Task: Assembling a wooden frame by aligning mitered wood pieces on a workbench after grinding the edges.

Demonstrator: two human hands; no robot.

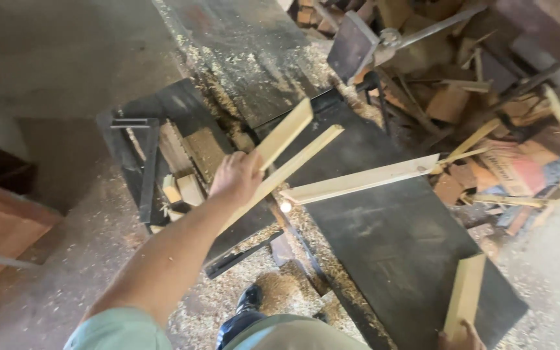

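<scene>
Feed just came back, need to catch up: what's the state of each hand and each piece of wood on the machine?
left hand: raised, closed on two wood strips
two wood strips: held, fanned apart, tilted up to the right
right hand: at the frame's bottom edge, gripping the short board's lower end
short board: tilted, held
long pale strip: lying free across the dark table

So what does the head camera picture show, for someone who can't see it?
The left hand holds two wood strips over a dark saw table. The right hand grips a short board at the table's edge. Another strip lies on the table, with sawdust below.
</scene>
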